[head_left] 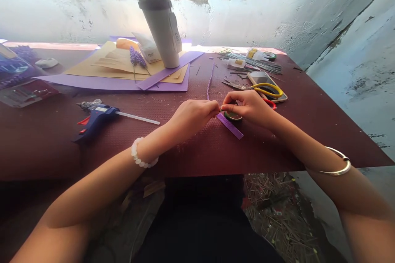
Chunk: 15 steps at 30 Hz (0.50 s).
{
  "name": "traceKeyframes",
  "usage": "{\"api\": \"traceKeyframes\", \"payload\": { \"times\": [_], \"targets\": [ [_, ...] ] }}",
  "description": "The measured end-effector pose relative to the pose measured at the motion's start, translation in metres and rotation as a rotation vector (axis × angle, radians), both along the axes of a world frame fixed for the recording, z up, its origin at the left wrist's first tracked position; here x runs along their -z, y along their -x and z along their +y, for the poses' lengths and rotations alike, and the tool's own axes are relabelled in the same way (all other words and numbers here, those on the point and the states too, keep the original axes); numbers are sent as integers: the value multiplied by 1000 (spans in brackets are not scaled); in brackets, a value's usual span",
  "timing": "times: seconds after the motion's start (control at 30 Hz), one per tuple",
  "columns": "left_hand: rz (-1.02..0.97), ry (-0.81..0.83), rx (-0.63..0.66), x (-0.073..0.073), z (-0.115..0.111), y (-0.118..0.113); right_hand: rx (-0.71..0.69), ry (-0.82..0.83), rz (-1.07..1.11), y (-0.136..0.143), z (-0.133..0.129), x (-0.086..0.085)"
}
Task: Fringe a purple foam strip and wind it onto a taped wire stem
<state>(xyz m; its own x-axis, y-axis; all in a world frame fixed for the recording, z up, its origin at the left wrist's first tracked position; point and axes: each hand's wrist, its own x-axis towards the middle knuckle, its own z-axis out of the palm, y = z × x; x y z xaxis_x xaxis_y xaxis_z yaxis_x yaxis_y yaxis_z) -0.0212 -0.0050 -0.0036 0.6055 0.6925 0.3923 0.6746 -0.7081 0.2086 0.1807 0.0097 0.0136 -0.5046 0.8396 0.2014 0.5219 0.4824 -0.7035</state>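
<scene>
Dark-red table [191, 154]. Pinching tiny, unidentifiable piece [220, 110] with left hand [197, 116] and right hand [247, 107], likely for control, beside purple strip [231, 126].

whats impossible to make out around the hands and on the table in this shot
All in the head view:
Tiny piece between the left hand and right hand: too small to identify.
Purple stem: near end hidden by the left hand.
Green-rimmed round item: partly covered by the right hand.
Phone: partly hidden by the scissors.
Clear plastic container: contents blurred near the left edge.
</scene>
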Motion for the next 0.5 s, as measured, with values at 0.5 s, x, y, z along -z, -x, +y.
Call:
{"api": "traceKeyframes", "payload": {
  "times": [0.5],
  "targets": [
    [29, -57, -44, 1, -3, -2, -15, 308, 102, 2, -2, -3]
  ]
}}
